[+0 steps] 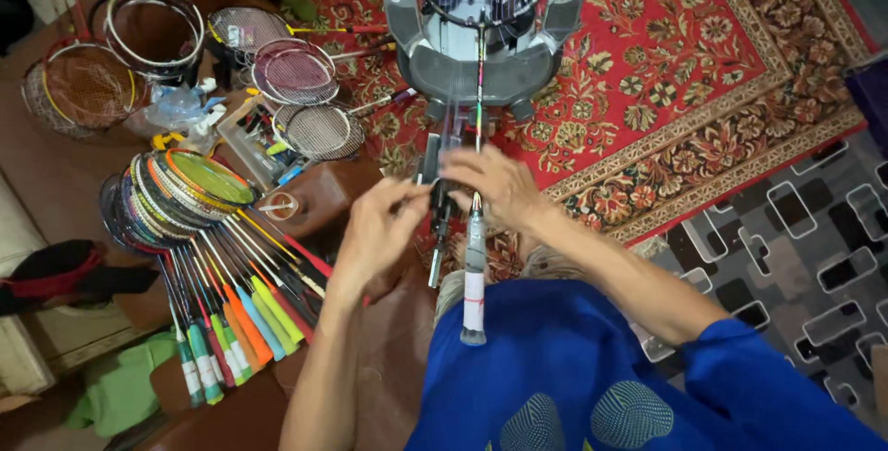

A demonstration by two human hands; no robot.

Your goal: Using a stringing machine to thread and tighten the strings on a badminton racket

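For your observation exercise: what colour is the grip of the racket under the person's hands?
White, with a red band on the racket grip; the head view shows it clearly.

Light: even indoor lighting is covering the scene, brightest above the right hand [495,187] | Shadows: soft ones are lying under both forearms | Blur: the left hand [379,229] is smearing slightly | Glare: pale sheen is showing on the grey machine [481,53] | Edges: wide-angle bending is warping things far from the hands.

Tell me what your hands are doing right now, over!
Left hand and right hand both pinching a dark tool beside the mounted racket's shaft. Racket in the stringing machine. Racket pile left, clear of hands.
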